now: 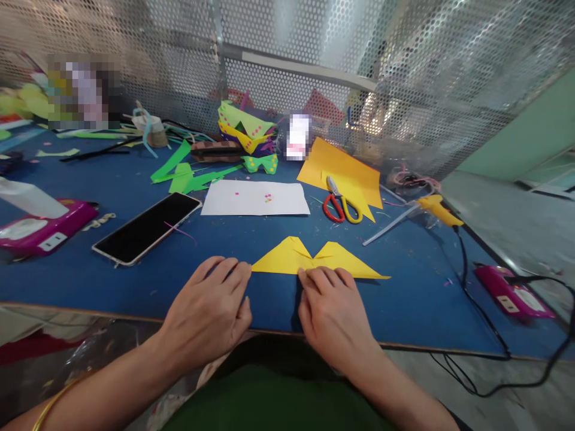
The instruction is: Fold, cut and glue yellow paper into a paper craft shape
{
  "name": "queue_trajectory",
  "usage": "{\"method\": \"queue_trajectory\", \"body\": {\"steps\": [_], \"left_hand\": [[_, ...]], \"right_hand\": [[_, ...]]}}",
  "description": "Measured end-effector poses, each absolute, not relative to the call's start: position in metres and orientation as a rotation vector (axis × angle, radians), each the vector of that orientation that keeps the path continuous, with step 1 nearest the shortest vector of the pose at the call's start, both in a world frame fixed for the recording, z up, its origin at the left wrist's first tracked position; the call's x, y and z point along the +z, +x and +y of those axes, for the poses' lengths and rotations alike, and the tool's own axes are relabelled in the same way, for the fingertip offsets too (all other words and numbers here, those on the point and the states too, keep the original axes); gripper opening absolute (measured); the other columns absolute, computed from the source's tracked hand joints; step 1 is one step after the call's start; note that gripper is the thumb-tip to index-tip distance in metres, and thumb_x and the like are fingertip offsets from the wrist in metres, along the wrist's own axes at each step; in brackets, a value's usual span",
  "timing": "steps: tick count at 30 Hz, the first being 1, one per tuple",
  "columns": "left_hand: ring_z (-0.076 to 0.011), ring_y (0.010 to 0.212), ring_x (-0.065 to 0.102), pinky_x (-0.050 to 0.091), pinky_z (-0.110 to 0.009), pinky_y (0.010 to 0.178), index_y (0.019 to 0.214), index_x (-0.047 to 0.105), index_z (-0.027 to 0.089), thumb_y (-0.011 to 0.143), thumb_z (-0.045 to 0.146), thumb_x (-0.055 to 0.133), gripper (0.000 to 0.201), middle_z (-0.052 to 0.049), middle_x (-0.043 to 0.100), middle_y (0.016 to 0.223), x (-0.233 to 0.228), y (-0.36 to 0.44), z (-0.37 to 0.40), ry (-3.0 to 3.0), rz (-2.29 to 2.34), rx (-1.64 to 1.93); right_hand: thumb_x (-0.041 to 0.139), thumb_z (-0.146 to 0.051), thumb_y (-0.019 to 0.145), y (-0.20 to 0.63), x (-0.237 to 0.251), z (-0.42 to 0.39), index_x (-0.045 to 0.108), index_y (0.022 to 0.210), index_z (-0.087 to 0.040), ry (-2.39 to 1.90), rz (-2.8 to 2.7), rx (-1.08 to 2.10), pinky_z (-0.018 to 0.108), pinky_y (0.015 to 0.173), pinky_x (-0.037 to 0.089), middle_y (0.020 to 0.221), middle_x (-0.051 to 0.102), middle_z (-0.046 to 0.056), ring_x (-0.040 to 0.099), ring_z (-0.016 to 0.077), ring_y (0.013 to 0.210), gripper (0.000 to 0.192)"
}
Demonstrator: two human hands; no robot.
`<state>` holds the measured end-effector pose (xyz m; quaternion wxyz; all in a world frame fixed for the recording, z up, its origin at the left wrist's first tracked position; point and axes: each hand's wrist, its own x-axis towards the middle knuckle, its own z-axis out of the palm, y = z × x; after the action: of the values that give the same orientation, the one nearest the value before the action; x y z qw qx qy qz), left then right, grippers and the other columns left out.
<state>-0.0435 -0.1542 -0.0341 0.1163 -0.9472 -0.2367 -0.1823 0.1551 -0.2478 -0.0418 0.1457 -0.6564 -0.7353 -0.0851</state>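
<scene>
Resting flat, left hand, right hand fingertips on folded yellow paper (both palms down)

A blue desk with a worn front edge stands against a perforated metal screen that wraps around its back and right side. Light glares off the screen's upper panels. To the right lie a grey floor and a pale green wall.
</scene>
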Motion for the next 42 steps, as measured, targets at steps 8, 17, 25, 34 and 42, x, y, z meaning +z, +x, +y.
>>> {"method": "queue_trajectory", "body": {"steps": [8,17,25,34,42], "left_hand": [[-0.0305,0.107,0.060,0.037,-0.047,0.097,0.122,0.064,0.008,0.093,0.033,0.047,0.042,-0.012,0.070,0.118,-0.039,-0.023,-0.166,-2.788,-0.720,-0.633],[-0.0249,0.104,0.062,0.038,-0.040,0.096,0.114,0.071,0.017,0.087,0.027,0.043,0.039,-0.006,0.072,0.117,-0.055,0.005,-0.167,-2.782,-0.611,-0.670],[-0.0283,0.107,0.061,0.036,-0.046,0.101,0.101,0.077,0.015,0.088,0.020,0.036,0.043,-0.012,0.072,0.113,-0.063,-0.014,-0.165,-2.671,-0.817,-0.682],[-0.0291,0.101,0.065,0.035,-0.047,0.096,0.099,0.078,0.018,0.091,0.020,0.033,0.046,-0.012,0.073,0.112,-0.053,-0.043,-0.158,-2.601,-0.783,-0.690],[-0.0262,0.088,0.069,0.050,-0.038,0.078,0.104,0.075,0.020,0.089,0.043,0.051,0.035,-0.007,0.076,0.102,-0.049,-0.046,-0.133,-2.642,-0.793,-0.702]], "right_hand": [[0.048,-0.016,0.089,0.156,-0.045,-0.249,0.062,0.120,-0.007,-1.901,-2.105,-0.236,0.044,0.090,0.036,0.103,0.064,0.013,0.053,0.0272,0.098,0.035],[0.055,-0.020,0.084,0.158,-0.064,-0.248,0.060,0.122,-0.011,-1.812,-2.058,-0.291,0.043,0.092,0.034,0.111,0.065,0.011,0.053,0.0269,0.099,0.039],[0.061,-0.022,0.078,0.162,-0.082,-0.240,0.058,0.121,-0.011,-1.730,-1.967,-0.489,0.042,0.089,0.036,0.102,0.069,0.007,0.057,0.0235,0.092,0.045],[0.066,-0.023,0.075,0.163,-0.070,-0.241,0.061,0.118,-0.009,-1.751,-2.052,-0.447,0.041,0.083,0.040,0.097,0.067,0.008,0.057,0.0236,0.085,0.045],[0.058,-0.010,0.084,0.170,-0.040,-0.220,0.067,0.084,-0.010,-1.644,-2.515,-0.699,0.038,0.066,0.039,0.075,0.061,0.010,0.053,0.0221,0.070,0.009]]}}
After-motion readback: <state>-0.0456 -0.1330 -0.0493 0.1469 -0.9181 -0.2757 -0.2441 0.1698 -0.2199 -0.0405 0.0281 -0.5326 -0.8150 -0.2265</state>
